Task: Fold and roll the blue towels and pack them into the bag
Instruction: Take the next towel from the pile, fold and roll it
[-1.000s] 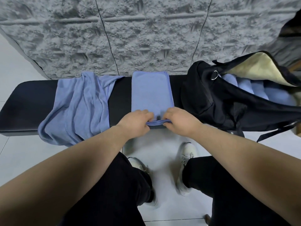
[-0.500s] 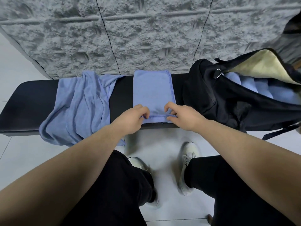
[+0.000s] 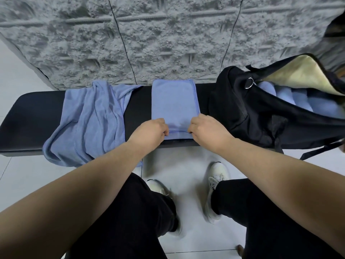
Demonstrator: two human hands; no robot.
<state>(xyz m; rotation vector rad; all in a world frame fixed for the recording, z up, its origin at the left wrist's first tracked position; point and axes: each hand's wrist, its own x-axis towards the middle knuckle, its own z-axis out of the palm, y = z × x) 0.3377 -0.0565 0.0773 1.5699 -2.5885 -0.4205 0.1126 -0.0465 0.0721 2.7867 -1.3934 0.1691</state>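
A blue towel [image 3: 174, 103], folded into a long strip, lies across the black bench [image 3: 35, 116] in front of me. My left hand [image 3: 149, 132] and my right hand [image 3: 207, 130] each pinch the strip's near end, which is turned over into a small first fold. A loose, crumpled blue towel [image 3: 89, 124] drapes over the bench on the left. On the right lies the open black bag [image 3: 248, 113] with several rolled blue towels [image 3: 291, 98] inside it.
A rough grey stone wall [image 3: 168, 38] rises right behind the bench. The bag's pale lining flap [image 3: 298, 75] stands open at the far right. My legs and white shoes [image 3: 216, 187] are on the light tiled floor below the bench.
Both hands have moved up the strip away from me, turning its near edge over onto the towel. The bag and the loose towel have not moved.
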